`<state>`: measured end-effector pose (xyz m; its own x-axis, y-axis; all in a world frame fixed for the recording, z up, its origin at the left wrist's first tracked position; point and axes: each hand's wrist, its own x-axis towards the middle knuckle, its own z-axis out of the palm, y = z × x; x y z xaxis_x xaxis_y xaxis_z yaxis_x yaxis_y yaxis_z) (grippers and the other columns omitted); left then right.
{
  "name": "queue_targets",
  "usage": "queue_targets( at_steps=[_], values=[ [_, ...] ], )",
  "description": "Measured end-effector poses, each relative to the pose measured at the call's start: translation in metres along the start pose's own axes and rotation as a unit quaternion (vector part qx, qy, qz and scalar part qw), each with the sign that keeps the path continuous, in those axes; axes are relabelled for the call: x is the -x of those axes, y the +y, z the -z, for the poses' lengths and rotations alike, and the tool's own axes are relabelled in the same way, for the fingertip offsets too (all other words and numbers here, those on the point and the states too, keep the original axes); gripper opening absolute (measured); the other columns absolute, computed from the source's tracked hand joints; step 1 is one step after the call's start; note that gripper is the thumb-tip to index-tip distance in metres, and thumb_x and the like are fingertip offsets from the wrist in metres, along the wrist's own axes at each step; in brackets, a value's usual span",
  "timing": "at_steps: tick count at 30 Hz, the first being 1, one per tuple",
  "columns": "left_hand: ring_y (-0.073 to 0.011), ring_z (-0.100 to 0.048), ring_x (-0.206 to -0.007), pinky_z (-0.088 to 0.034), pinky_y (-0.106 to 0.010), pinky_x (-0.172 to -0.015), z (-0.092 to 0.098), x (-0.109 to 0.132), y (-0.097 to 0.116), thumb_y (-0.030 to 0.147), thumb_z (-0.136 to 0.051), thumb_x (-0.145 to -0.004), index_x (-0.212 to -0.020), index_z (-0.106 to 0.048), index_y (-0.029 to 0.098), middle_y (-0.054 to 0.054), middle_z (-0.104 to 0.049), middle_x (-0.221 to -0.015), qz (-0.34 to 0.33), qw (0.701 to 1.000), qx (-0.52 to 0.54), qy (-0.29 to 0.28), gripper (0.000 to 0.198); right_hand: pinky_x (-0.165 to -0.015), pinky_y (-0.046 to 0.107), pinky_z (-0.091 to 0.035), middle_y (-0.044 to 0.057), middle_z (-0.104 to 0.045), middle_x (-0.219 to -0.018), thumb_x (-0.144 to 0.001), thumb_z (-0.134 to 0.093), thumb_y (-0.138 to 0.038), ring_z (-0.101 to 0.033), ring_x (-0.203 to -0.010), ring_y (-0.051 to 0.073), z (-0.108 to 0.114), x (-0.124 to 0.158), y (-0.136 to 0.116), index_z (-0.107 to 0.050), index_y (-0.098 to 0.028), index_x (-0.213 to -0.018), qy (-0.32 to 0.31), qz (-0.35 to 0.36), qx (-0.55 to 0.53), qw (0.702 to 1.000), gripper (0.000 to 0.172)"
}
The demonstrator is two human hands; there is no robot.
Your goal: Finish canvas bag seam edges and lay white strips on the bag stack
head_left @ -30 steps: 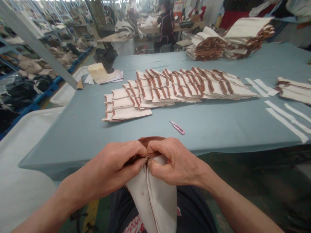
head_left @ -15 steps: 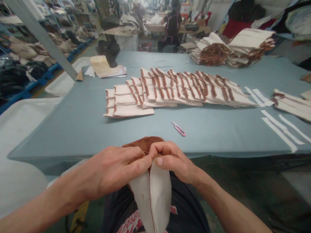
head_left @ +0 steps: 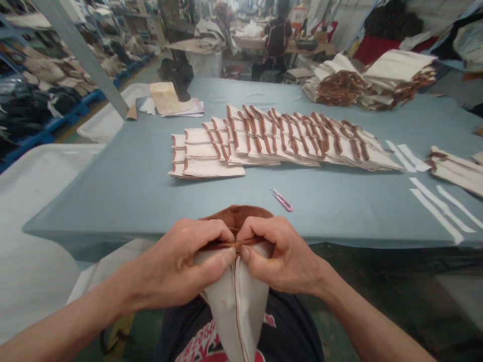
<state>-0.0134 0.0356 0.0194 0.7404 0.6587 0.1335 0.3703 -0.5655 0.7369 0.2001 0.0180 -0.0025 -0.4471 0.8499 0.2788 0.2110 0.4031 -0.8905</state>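
Cream fabric piece (head_left: 245, 296) is being pinched along its brown-edged seam by the left hand (head_left: 184, 261) and the right hand (head_left: 285, 256), hanging at the near edge of the worktop (head_left: 113, 191). Beyond, pink snips (head_left: 284, 201) are lying nearer than a row of folded pieces (head_left: 281, 143).

One camera, worn on the person's head, is facing forward and down. From just above, it is viewing the left hand (head_left: 181, 261) and right hand (head_left: 287, 255) close up, low in the centre. Beyond them it is looking across a blue-grey table (head_left: 128, 186) toward a distant co-worker (head_left: 276, 42) near the top edge.
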Motion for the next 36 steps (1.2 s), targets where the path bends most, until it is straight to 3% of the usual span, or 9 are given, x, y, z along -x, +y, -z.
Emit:
queue_targets(
  at_steps=[3,6,11,16,21,26,30,32,36],
  values=[
    [-0.0122,-0.056,-0.066,-0.041,-0.024,-0.063,0.001,0.0,-0.006,0.017,-0.044,-0.103,-0.083,-0.057,0.019,0.001,-0.063,-0.075,-0.059,0.997,-0.046,-0.034,0.024,-0.052,0.022,-0.032,-0.006,-0.051,-0.06,-0.077,-0.053,-0.013,-0.042,-0.053,0.008,-0.002,0.002,0.002,-0.054,-0.02,-0.069,0.008,0.01,0.021,1.0,0.01],
    [-0.0118,-0.05,-0.061,-0.037,-0.025,-0.06,-0.003,0.002,-0.009,0.017,-0.049,-0.101,-0.08,-0.056,0.019,0.003,-0.058,-0.069,-0.083,0.995,-0.059,-0.013,0.023,-0.051,0.022,-0.032,-0.005,-0.053,-0.061,-0.079,-0.055,-0.014,-0.043,-0.053,0.008,-0.003,0.006,0.005,-0.056,-0.019,-0.071,0.004,-0.006,-0.006,1.0,0.009],
    [-0.0108,-0.052,-0.062,-0.04,-0.02,-0.057,0.004,0.003,-0.005,0.019,-0.055,-0.097,-0.082,-0.063,0.018,0.002,-0.063,-0.071,0.044,0.995,0.079,-0.053,0.017,-0.052,0.022,-0.032,-0.006,-0.052,-0.062,-0.082,-0.056,-0.015,-0.041,-0.053,0.008,-0.004,0.011,0.008,-0.056,-0.019,-0.074,-0.012,0.009,-0.032,0.999,0.009],
    [-0.0137,-0.058,-0.07,-0.043,-0.023,-0.064,0.019,-0.007,0.006,0.033,-0.054,-0.1,-0.095,-0.069,0.018,0.001,-0.068,-0.079,0.088,0.987,0.051,-0.127,0.022,-0.055,0.023,-0.033,-0.004,-0.053,-0.064,-0.085,-0.055,-0.017,-0.044,-0.057,0.009,0.0,0.011,0.007,-0.052,-0.02,-0.07,0.006,0.027,0.008,1.0,0.016],
    [-0.0094,-0.039,-0.054,-0.028,-0.024,-0.051,0.008,-0.019,0.026,0.036,-0.054,-0.101,-0.066,-0.05,0.019,0.006,-0.043,-0.058,0.088,0.994,0.012,-0.066,0.039,-0.055,0.023,-0.031,-0.006,-0.049,-0.064,-0.086,-0.056,-0.014,-0.04,-0.056,0.008,0.008,0.015,0.001,-0.048,-0.021,-0.071,0.013,0.05,0.026,0.998,0.018],
    [-0.0088,-0.028,-0.054,-0.024,-0.023,-0.047,-0.008,-0.028,0.034,0.039,-0.061,-0.095,-0.061,-0.039,0.02,0.007,-0.032,-0.06,0.163,0.971,0.169,-0.052,0.045,-0.056,0.022,-0.031,-0.008,-0.045,-0.062,-0.089,-0.058,-0.013,-0.038,-0.054,0.007,0.013,0.022,-0.001,-0.049,-0.021,-0.071,0.016,0.068,-0.001,0.998,0.022],
    [-0.0086,-0.027,-0.053,-0.022,-0.024,-0.046,-0.016,-0.028,0.032,0.04,-0.062,-0.096,-0.06,-0.039,0.02,0.007,-0.032,-0.057,0.168,0.948,0.26,-0.081,0.047,-0.058,0.021,-0.033,-0.009,-0.047,-0.064,-0.093,-0.065,-0.021,-0.039,-0.055,0.006,0.022,0.028,0.006,-0.052,-0.019,-0.073,-0.004,0.064,-0.059,0.996,0.024],
    [-0.0079,-0.029,-0.05,-0.022,-0.024,-0.045,-0.021,-0.024,0.028,0.049,-0.064,-0.096,-0.059,-0.038,0.02,0.007,-0.035,-0.055,0.154,0.936,0.305,-0.08,0.054,-0.059,0.021,-0.034,-0.007,-0.052,-0.066,-0.093,-0.069,-0.029,-0.043,-0.057,0.007,0.031,0.03,0.013,-0.056,-0.018,-0.074,-0.014,0.058,-0.051,0.997,0.025],
    [-0.007,-0.03,-0.049,-0.024,-0.022,-0.043,-0.031,-0.013,0.017,0.064,-0.064,-0.093,-0.059,-0.036,0.019,0.006,-0.037,-0.055,0.154,0.918,0.367,0.006,0.063,-0.059,0.024,-0.034,-0.003,-0.054,-0.066,-0.103,-0.054,-0.045,-0.048,-0.059,0.01,0.041,0.033,0.039,-0.057,-0.018,-0.072,0.023,0.058,0.015,0.998,0.041]
  ],
)
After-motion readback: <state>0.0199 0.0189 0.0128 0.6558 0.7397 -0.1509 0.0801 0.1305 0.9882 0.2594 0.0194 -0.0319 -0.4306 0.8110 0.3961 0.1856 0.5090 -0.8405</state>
